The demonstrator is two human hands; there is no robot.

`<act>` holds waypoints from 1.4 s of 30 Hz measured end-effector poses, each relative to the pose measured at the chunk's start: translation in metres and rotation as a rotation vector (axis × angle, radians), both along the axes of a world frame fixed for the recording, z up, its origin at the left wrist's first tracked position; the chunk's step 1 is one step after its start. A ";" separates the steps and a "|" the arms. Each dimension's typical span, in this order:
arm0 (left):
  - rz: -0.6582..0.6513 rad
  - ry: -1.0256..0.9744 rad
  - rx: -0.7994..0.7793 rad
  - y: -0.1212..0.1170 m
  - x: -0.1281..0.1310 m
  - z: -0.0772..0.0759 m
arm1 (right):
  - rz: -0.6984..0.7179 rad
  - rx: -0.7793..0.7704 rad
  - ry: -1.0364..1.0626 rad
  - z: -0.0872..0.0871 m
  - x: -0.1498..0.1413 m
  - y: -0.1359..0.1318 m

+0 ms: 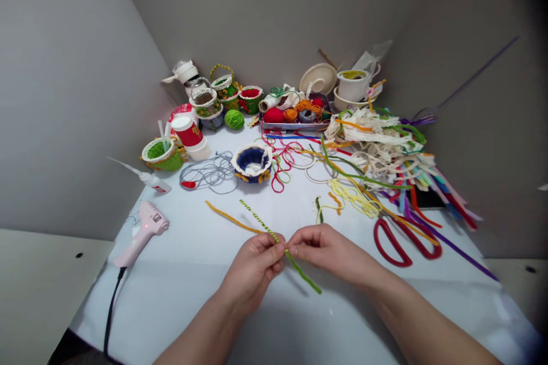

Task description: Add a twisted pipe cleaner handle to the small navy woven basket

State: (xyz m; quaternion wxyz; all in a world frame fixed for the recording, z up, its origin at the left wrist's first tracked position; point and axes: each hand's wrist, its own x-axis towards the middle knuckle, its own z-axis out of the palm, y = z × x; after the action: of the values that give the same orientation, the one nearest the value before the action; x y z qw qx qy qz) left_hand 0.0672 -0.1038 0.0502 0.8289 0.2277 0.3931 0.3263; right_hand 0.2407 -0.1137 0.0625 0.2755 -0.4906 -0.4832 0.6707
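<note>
Pinching green stem (305,276) in left hand (258,265) and right hand (327,248) together, apparently for steadiness; flanked by glue gun (144,231) at nine o'clock, scissors (399,263) at three.

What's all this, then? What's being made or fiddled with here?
A person is working a green fuzzy strip with both bare hands: the left hand grips it and the right hand pinches at it alongside. Its far part is striped with yellow; its near end is plain green. Beyond the hands sits a decorated blue pot; a pink glue gun lies to the left.
</note>
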 end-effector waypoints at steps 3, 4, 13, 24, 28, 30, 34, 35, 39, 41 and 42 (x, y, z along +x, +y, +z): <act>0.005 -0.002 -0.012 0.000 -0.001 0.001 | 0.006 -0.022 0.000 0.000 0.002 0.001; 0.007 -0.004 -0.010 0.000 -0.001 0.000 | 0.006 -0.039 0.010 0.000 0.003 0.001; -0.010 -0.009 -0.002 -0.002 -0.001 0.000 | -0.036 -0.210 0.206 -0.008 -0.002 0.001; -0.002 0.022 0.071 -0.004 0.001 -0.004 | -0.038 -0.036 0.004 -0.004 -0.006 -0.002; 0.000 -0.008 0.045 -0.002 -0.001 -0.006 | -0.009 -0.049 0.034 -0.003 -0.004 -0.001; -0.006 -0.022 0.039 -0.001 -0.001 -0.006 | 0.002 -0.051 0.032 -0.003 -0.003 -0.002; -0.005 -0.026 0.040 -0.001 -0.002 -0.006 | 0.009 -0.061 0.045 -0.005 0.000 -0.003; -0.003 -0.027 0.040 -0.001 -0.002 -0.005 | 0.008 -0.068 0.060 -0.005 0.000 -0.003; 0.003 -0.024 0.044 -0.001 -0.002 -0.004 | 0.001 -0.114 0.127 -0.007 -0.001 -0.001; 0.006 -0.023 0.054 -0.001 -0.002 -0.004 | 0.003 -0.136 0.144 -0.007 -0.002 0.000; 0.009 -0.026 0.059 -0.001 -0.002 -0.005 | 0.003 -0.141 0.146 -0.007 -0.002 0.000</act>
State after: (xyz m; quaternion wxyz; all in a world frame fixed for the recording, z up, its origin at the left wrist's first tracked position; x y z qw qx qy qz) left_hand 0.0654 -0.1044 0.0457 0.8253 0.2462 0.3737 0.3445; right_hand 0.2388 -0.1135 0.0551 0.2738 -0.4578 -0.4145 0.7373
